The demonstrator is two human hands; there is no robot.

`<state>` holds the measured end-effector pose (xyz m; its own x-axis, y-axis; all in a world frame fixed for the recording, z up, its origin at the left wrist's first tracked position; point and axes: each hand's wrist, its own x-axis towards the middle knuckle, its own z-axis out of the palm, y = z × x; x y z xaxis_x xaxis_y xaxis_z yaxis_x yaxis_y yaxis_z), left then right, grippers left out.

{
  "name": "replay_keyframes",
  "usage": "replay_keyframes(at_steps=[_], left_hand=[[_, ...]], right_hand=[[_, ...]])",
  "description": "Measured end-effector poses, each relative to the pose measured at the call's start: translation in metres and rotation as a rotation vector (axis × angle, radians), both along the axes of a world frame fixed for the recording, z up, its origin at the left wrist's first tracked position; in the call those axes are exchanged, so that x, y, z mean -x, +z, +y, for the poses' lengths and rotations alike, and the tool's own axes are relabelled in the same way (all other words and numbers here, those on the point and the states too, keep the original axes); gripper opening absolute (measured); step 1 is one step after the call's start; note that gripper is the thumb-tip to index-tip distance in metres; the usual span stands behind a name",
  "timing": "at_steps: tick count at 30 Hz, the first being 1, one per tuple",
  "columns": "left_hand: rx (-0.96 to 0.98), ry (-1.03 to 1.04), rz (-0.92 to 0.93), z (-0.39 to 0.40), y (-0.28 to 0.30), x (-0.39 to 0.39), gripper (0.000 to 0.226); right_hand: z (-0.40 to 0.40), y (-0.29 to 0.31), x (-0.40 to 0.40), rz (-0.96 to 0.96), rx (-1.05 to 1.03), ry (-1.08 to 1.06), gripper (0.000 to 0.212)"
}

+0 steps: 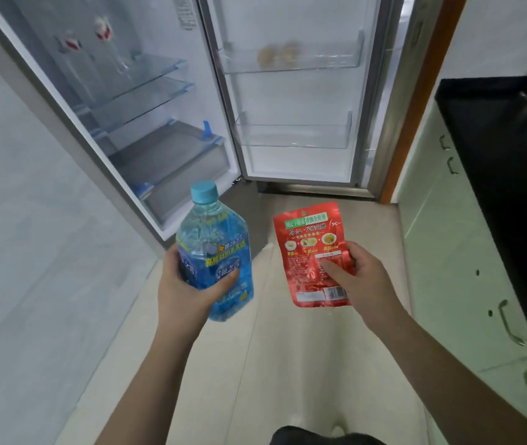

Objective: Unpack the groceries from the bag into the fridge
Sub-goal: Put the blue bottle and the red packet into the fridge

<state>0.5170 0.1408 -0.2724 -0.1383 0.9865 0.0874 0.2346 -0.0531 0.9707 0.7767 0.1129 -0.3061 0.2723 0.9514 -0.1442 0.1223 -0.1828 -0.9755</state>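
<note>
Two grocery items being held before the open fridge point(146, 101).
Left hand point(185, 284) is wrapping around the blue bottle point(214, 252), cap pointing up; right hand point(355, 277) is pinching the red packet point(311, 252) at its lower right edge.

- Pale tiled floor point(287, 364) runs between the walls, evenly lit.
- Light grey wall point(31, 236) on the left.
- Pale green cabinets point(467, 284) with metal handles on the right, under a black table point(506, 162).
- Orange-brown door frame point(416, 101) beyond them.
</note>
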Motion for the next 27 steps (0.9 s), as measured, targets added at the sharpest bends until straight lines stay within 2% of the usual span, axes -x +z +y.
replay_keyframes(at_steps=[6, 14, 27], left_hand=[[-0.015, 0.099, -0.011, 0.012, 0.002, -0.013, 0.073], [0.004, 0.19, -0.081, 0.041, -0.004, 0.002, 0.079], [-0.027, 0.152, -0.085, 0.157, 0.002, 0.077, 0.075]], right_hand=[[0.042, -0.003, -0.01, 0.006, 0.023, 0.099, 0.031], [0.098, -0.006, 0.011, 0.011, 0.045, 0.222, 0.035], [0.225, 0.007, 0.078, 0.086, 0.063, 0.28, 0.019]])
